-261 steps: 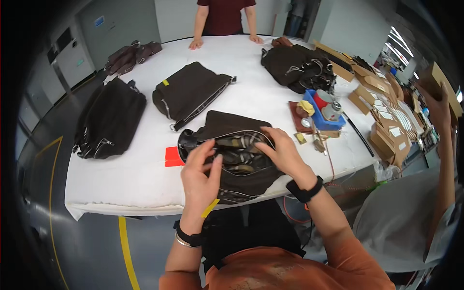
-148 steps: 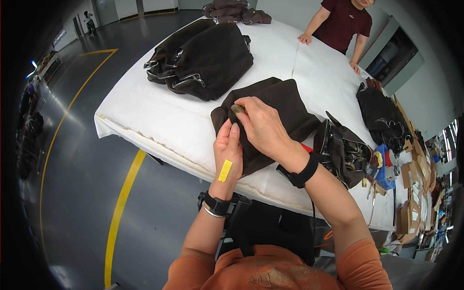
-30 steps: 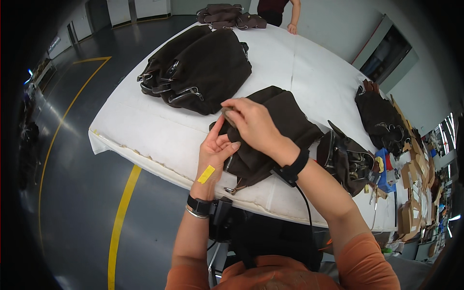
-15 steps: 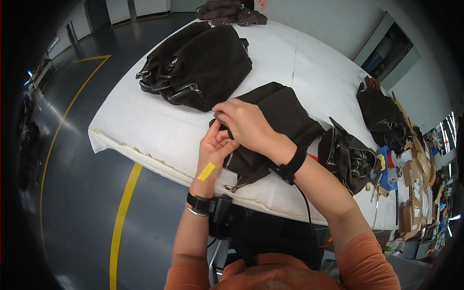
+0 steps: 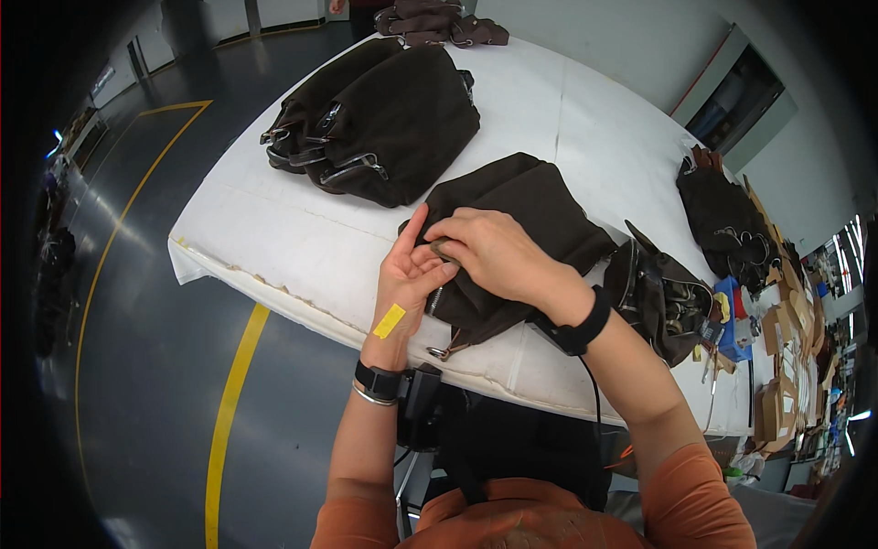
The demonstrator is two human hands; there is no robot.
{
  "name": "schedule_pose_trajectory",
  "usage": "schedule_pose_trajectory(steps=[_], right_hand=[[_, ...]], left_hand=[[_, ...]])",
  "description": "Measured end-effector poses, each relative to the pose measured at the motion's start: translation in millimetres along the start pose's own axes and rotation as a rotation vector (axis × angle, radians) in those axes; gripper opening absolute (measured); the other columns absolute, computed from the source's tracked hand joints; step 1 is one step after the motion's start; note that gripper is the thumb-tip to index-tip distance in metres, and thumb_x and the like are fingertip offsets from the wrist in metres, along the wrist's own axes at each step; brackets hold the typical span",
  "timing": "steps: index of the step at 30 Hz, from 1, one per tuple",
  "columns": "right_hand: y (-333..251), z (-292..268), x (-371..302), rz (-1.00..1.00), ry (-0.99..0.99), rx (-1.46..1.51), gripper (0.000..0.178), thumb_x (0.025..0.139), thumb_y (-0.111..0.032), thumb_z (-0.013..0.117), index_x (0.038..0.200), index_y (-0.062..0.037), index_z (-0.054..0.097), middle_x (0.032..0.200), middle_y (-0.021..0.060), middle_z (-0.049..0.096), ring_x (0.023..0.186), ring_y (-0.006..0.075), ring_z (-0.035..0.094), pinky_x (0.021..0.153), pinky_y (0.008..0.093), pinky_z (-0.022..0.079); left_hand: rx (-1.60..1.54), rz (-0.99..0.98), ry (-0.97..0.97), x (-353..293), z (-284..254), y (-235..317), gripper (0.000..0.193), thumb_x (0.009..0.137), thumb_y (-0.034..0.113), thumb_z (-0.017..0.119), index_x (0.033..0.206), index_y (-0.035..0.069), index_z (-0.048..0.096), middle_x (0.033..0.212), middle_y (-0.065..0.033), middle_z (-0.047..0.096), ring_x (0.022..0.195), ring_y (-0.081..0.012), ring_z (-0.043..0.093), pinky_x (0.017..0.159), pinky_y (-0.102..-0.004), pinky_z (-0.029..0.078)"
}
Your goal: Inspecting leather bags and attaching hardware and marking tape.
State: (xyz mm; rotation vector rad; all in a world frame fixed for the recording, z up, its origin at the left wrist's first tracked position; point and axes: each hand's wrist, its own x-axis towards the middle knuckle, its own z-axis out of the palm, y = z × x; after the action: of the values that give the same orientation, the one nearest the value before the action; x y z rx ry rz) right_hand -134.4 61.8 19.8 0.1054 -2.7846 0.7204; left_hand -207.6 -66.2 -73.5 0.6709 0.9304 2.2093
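We are fitting a small metal ring onto the dark bag near the table's front edge, left hand and right hand pinched together on it, and next, we judge, comes fine finger work.

We see a small yellow sticker on the left hand near the wrist. At the surface's far right end lie brown cardboard packages beside a blue box.
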Motion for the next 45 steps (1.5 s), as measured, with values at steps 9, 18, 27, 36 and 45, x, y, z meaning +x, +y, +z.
schedule_pose_trajectory(steps=[9,18,27,36,45], right_hand=[[-4.6,-17.4,-1.6,0.071,0.404,0.518,0.024,0.092,-0.007,0.053,0.114,-0.0011,0.061,0.084,0.0006,0.062,0.071,0.0059,0.055,0.062,0.0219,0.046],[-20.9,-40.7,-103.1,0.429,0.246,0.817,0.025,0.091,-0.007,0.057,0.114,-0.0002,0.061,0.08,-0.0036,0.057,0.064,0.0009,0.046,0.059,0.0184,0.041],[-5.7,-2.2,-70.0,0.293,0.332,0.496,0.023,0.089,-0.008,0.059,0.11,0.001,0.06,0.073,0.0058,0.058,0.063,0.0094,0.054,0.059,0.025,0.045],[-19.7,36.3,-44.5,0.217,0.308,0.441,0.019,0.087,-0.008,0.059,0.103,0.0009,0.055,0.063,0.0112,0.057,0.054,0.0189,0.058,0.054,0.0315,0.045],[-29.5,13.7,-76.2,0.299,0.228,0.874,0.026,0.086,-0.004,0.061,0.11,0.0014,0.052,0.069,0.0026,0.058,0.06,0.005,0.052,0.054,0.0216,0.041]], left_hand=[[-0.03,-0.018,0.026,-0.9,6.4,2.7,0.08,0.078,-0.012,0.061,0.146,0.001,0.021,0.105,-0.0124,0.064,0.095,-0.0141,0.063,0.086,-0.0257,0.05],[0.045,-0.006,0.039,-4.6,6.0,1.8,0.074,0.082,-0.007,0.057,0.146,-0.001,0.021,0.108,-0.0134,0.065,0.096,-0.0141,0.063,0.088,-0.0251,0.049],[0.133,-0.004,0.079,1.3,3.9,1.3,0.062,0.092,0.006,0.055,0.146,0.001,0.023,0.096,-0.0067,0.065,0.085,-0.0096,0.064,0.077,-0.0227,0.054],[0.226,-0.007,0.114,-4.4,-5.2,-5.5,0.058,0.094,0.014,0.057,0.145,0.004,0.03,0.08,0.0025,0.06,0.068,-0.003,0.055,0.064,-0.0175,0.046],[0.516,0.07,0.252,-2.7,29.5,-0.4,0.069,0.083,0.015,0.072,0.14,-0.001,0.035,0.062,0.0047,0.053,0.052,-0.0014,0.044,0.047,-0.0182,0.035]])
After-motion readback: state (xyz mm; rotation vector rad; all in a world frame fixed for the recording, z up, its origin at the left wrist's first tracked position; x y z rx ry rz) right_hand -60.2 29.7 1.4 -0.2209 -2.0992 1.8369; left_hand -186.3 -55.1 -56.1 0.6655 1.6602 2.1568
